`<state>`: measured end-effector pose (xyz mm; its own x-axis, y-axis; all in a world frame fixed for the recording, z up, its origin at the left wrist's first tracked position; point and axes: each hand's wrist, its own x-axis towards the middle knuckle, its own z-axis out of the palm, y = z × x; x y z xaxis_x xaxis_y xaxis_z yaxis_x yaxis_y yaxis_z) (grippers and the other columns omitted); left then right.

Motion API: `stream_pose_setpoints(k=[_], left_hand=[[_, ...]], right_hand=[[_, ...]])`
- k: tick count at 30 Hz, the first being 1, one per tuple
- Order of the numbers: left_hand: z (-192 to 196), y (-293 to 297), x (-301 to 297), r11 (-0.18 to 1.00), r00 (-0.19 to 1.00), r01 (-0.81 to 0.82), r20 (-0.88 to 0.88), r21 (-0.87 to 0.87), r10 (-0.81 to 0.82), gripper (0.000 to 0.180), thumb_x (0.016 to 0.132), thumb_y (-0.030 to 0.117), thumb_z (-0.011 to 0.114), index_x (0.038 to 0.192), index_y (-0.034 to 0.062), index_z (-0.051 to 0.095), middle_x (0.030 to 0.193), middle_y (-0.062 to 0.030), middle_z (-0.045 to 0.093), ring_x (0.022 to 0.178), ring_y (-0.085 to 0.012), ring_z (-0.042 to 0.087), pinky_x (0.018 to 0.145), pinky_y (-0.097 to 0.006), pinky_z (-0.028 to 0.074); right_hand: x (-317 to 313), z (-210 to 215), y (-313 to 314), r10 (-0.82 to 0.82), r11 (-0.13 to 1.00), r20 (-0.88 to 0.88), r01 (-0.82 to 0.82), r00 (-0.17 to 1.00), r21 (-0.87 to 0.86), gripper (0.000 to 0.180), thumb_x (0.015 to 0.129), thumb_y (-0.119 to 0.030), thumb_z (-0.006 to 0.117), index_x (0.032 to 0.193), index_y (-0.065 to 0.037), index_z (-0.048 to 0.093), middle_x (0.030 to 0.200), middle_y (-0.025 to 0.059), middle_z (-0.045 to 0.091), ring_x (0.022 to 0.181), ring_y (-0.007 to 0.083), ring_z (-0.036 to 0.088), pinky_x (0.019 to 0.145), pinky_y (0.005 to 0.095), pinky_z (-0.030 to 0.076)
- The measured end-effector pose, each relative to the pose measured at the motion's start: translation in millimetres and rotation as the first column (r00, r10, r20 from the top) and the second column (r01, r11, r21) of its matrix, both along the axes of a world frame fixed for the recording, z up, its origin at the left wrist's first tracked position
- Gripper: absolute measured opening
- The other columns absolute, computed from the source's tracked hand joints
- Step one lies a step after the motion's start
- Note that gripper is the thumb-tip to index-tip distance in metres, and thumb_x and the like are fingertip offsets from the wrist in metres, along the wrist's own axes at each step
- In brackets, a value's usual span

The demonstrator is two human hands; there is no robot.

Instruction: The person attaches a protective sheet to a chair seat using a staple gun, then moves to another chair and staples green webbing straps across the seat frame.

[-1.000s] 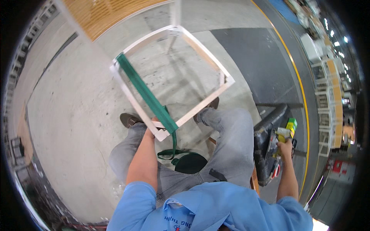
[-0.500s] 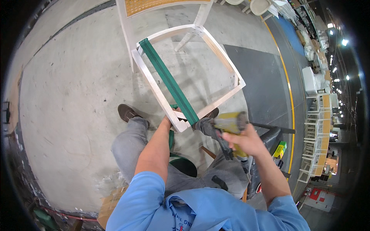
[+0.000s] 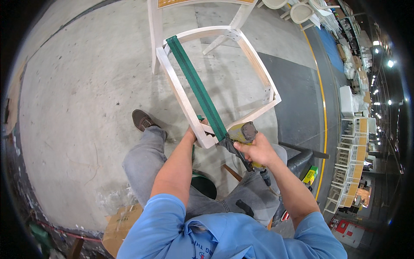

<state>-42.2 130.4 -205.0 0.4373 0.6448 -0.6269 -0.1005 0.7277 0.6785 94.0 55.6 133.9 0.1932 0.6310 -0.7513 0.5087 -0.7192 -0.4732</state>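
Observation:
A pale wooden chair frame with an open seat is in front of me. Green webbing runs across the seat from the far left corner to the front rail. My left hand is closed at the near left corner, its fingers partly hidden by the rail; green webbing shows just above and below it. My right hand is wrapped round a yellow staple gun with a black magazine. The gun's nose is at the front rail, by the webbing's near end; the exact contact is hidden.
A dark padded stool or bench at my right bears a green-yellow box. A cardboard box lies at lower left. Stacked white chairs line the right side beyond a yellow floor line. My shoe is left of the frame.
My right hand has brought the staple gun left and down to the front rail, at the webbing's end. The chair frame sits slightly further right in view. My left hand keeps its place at the corner.

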Motion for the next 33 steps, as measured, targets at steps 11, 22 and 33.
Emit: stream_pose_setpoints(k=[11, 22, 33], left_hand=[[1, -2, 0, 0.951, 0.968, 0.216, -0.177, 0.221, -0.178, 0.032, 0.098, 0.036, 0.066, 0.106, 0.0053, 0.071, 0.091, -0.0115, 0.068, 0.081, -0.0237, 0.066, 0.075, -0.040, 0.054], [14, -2, -4, 0.973, 0.990, 0.114, -0.101, 0.200, -0.095, 0.030, 0.094, 0.026, 0.072, 0.105, -0.0015, 0.072, 0.095, -0.0163, 0.074, 0.080, -0.0267, 0.071, 0.072, -0.045, 0.056], [126, -101, -23, 0.934, 0.891, 0.341, -0.283, -0.105, -0.356, 0.056, 0.089, 0.016, 0.076, 0.142, 0.0063, 0.063, 0.121, -0.0161, 0.072, 0.099, -0.0213, 0.068, 0.085, -0.032, 0.055]], right_hand=[[-5, -3, -6, -0.004, 1.000, -0.057, 0.005, 0.998, 0.019, 0.034, 0.091, -0.023, 0.079, 0.111, 0.002, 0.067, 0.077, 0.0034, 0.067, 0.055, 0.0102, 0.058, 0.051, 0.0295, 0.049], [5, 16, -23, -0.066, 0.993, -0.097, 0.075, 0.993, 0.091, 0.037, 0.091, -0.029, 0.081, 0.112, -0.002, 0.068, 0.082, 0.0020, 0.068, 0.058, 0.0098, 0.059, 0.053, 0.0277, 0.050], [88, 30, -80, -0.208, 0.923, -0.188, 0.256, 0.960, 0.288, 0.037, 0.092, -0.032, 0.081, 0.103, 0.001, 0.069, 0.073, 0.0017, 0.065, 0.058, 0.0104, 0.060, 0.050, 0.0273, 0.048]])
